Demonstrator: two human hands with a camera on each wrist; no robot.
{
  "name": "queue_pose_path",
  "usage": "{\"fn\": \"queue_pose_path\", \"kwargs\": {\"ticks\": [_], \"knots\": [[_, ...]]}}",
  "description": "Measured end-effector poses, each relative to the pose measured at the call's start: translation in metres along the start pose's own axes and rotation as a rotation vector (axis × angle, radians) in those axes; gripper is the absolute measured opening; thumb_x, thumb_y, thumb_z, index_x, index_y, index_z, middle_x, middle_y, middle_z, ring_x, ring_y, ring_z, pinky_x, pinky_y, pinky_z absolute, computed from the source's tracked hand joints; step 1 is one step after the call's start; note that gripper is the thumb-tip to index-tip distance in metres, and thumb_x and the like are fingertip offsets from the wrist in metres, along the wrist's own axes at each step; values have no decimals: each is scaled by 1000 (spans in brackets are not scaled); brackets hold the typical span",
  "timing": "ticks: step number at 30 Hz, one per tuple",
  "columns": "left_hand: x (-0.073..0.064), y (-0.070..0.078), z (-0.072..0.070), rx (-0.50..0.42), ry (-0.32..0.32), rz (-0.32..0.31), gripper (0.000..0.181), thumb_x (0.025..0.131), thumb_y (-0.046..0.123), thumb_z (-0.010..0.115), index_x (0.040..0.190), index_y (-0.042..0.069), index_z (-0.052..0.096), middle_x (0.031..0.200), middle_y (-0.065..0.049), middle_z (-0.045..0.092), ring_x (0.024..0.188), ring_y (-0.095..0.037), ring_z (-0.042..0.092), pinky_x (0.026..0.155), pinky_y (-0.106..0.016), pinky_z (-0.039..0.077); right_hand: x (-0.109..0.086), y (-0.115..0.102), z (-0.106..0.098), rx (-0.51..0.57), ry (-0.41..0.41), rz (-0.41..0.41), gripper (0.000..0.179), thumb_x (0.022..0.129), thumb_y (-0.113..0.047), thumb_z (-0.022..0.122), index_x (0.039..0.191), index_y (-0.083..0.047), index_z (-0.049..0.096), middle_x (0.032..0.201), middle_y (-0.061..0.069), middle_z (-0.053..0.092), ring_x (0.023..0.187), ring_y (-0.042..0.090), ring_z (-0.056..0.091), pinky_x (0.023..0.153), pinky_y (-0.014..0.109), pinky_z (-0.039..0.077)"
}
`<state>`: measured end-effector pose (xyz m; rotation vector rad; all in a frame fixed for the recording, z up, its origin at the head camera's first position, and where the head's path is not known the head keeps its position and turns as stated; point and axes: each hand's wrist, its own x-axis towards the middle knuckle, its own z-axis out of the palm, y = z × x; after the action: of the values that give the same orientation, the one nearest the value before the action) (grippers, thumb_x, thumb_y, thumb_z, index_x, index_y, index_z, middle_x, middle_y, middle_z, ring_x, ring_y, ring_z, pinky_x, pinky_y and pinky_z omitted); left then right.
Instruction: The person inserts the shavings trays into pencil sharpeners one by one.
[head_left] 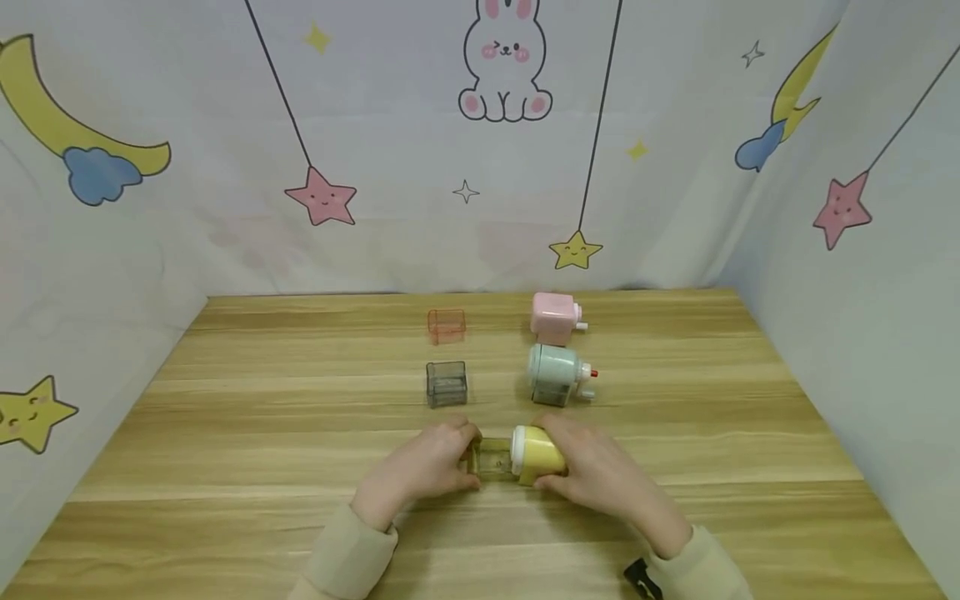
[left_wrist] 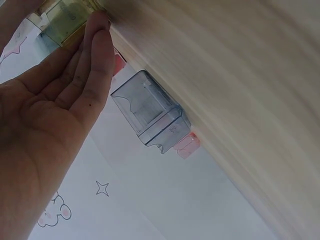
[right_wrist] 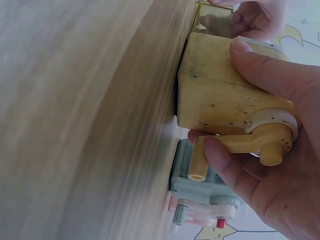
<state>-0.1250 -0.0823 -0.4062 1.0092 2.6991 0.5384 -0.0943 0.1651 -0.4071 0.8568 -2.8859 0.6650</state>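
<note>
Between left hand [head_left: 420,465], pinching the drawer [head_left: 496,460], and right hand [head_left: 603,467], gripping the yellow sharpener [head_left: 542,456], I should be aligning both squarely.

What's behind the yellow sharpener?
Behind the yellow sharpener, the green sharpener stands, with the pink sharpener farther back. The right hand covers part of the yellow one's far side, so anything tucked there can't be seen.

Yellow sharpener [head_left: 540,454] and translucent drawer [head_left: 495,458] between both hands [head_left: 423,462] [head_left: 596,468], on wood-grain table [head_left: 247,417]

Yellow sharpener [head_left: 538,454], see-through yellow drawer [head_left: 495,467]
</note>
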Motion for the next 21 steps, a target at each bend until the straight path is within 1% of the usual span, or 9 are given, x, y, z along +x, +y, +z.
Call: {"fn": "queue_pose_path", "kwargs": {"ticks": [8, 11, 18, 21], "knots": [[1, 2, 1, 26, 4, 0, 51, 74, 27, 82, 109, -2, 62, 98, -8, 64, 82, -15, 61, 74, -27, 55, 0, 0, 2, -7, -2, -4, 62, 70, -36, 84, 120, -18, 53, 98, -8, 62, 78, 5, 53, 67, 22, 45], [0, 2, 1, 28, 7, 1, 50, 74, 27, 82, 109, -2, 62, 98, -7, 64, 81, -14, 60, 73, -26, 54, 1, 0, 3, -6, -3, -4, 62, 70, -36, 84, 120, -18, 53, 98, -8, 62, 79, 5, 54, 68, 23, 45], [1, 1, 0, -16, 3, 15, 49, 75, 27, 82, 111, 1, 62, 97, -4, 63, 79, -7, 55, 72, -22, 52, 2, -1, 4, -8, 1, -19, 62, 70, -35, 84, 119, -18, 53, 98, -8, 62, 79, 6, 54, 68, 23, 45], [2, 3, 0, -6, 7, 29, 50, 75, 28, 82, 111, 0, 63, 97, -4, 64, 79, -7, 54, 72, -22, 52, 2, -1, 4, -12, 6, -27, 61, 69, -35, 85, 119, -18, 53, 98, -8, 62, 79, 5, 53, 68, 23, 45]]}}
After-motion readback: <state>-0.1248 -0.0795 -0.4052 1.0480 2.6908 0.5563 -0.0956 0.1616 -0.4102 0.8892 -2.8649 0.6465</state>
